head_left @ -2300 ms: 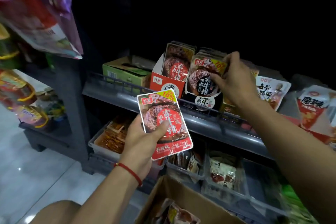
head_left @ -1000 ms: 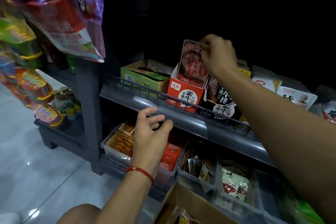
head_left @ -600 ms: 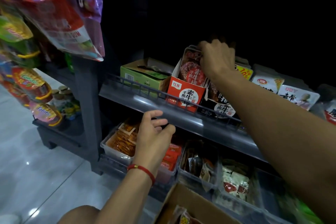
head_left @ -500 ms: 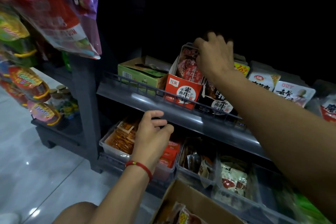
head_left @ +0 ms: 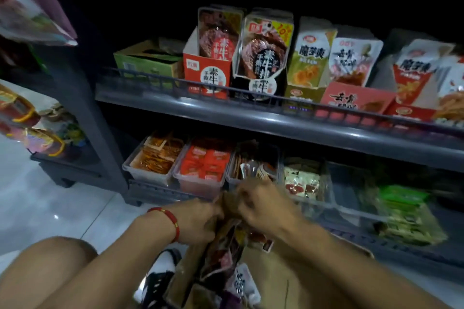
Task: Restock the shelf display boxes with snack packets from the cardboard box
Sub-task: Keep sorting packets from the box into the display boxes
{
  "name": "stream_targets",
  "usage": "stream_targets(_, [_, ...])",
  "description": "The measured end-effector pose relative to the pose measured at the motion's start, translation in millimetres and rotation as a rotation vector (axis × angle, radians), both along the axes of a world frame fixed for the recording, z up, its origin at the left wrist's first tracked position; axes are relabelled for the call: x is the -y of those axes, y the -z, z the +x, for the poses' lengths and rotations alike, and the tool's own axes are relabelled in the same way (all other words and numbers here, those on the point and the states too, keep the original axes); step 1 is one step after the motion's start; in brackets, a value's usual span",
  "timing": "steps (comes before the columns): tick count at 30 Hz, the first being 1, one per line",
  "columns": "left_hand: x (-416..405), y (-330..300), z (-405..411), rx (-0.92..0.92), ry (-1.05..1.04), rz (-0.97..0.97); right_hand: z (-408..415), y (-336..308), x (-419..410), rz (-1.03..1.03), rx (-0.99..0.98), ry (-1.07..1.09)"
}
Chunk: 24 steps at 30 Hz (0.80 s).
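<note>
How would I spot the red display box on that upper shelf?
Find the grey upper shelf with its rail. The red display box stands second from the left, between a green carton and a black display box. It alone has a white circle on plain red.

Floor point(head_left: 37, 208): pale glossy tiles — thin grout lines, one small glint of reflected light
Shelving unit point(head_left: 251, 118): dark grey, two tiers, low wire rail along the upper front edge
Side rack point(head_left: 67, 165): dark, low, left of the unit, standing on the tiles
Background: black above the upper tier
Light: dim — brightest on the floor at left
</note>
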<state>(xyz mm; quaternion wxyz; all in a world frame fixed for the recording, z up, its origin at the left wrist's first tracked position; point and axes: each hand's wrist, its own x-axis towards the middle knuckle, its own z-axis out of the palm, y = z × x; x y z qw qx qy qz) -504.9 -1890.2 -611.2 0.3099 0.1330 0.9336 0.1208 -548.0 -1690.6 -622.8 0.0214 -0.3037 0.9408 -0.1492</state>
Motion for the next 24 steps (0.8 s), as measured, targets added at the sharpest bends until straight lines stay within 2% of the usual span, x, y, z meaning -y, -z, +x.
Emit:
stream_targets(2, [-6.3, 7.2, 8.3, 0.069, 0.066, -0.073, 17.9, 44.1, -12.8, 0.194, 0.287, 0.037])
stream_targets(4, [-13.0, 10.1, 9.9, 0.101, 0.072, -0.109, 31.9, 79.1, -21.9, 0.239, 0.466, 0.13])
stream_targets(10, [-16.5, 9.4, 3.0, 0.072, -0.015, -0.09, 41.6, 130.5, 4.5, -0.013, 0.613, 0.504])
stream_targets(15, [-21.5, 11.0, -0.7, 0.046, 0.001, -0.108, 46.3, 166.0, 9.9, -0.094, 0.748, 0.438])
stream_targets(20, [-18.0, 16.9, -3.2, 0.039, 0.013, -0.129, 56.8, 180.8, 10.5, -0.395, 0.756, 0.636])
stream_targets(24, [-19.0, 18.6, -5.0, 0.044, 0.006, -0.126, 53.1, 179.6, 4.2, -0.504, 0.753, 0.75])
